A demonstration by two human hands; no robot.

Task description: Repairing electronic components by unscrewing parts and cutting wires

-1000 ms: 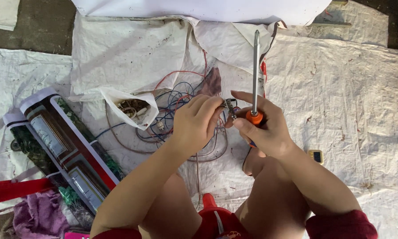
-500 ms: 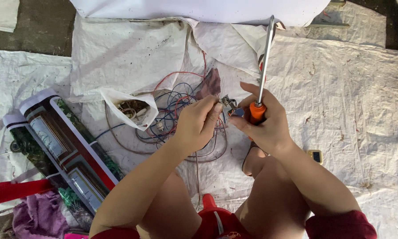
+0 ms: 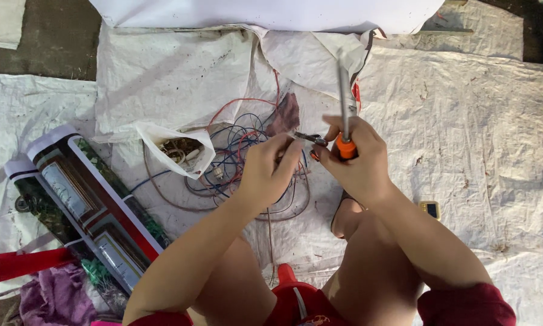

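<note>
Head view, looking straight down: both forearms rise from the bottom edge and meet at mid-frame. The right hand (image 3: 356,163) is curled around a screwdriver (image 3: 344,115), fingers wrapped on its orange handle while the metal shaft points up toward the top of the frame. The left hand (image 3: 270,169), bent at the wrist, has its fingers pinched on a small dark metal part (image 3: 310,139) just left of the handle. Beneath the hands lies a tangle of coloured wires (image 3: 235,163) on white sheeting (image 3: 476,121). An open white bag (image 3: 178,150) sits left of centre, and rolled printed posters (image 3: 84,205) lie at lower left.
</note>
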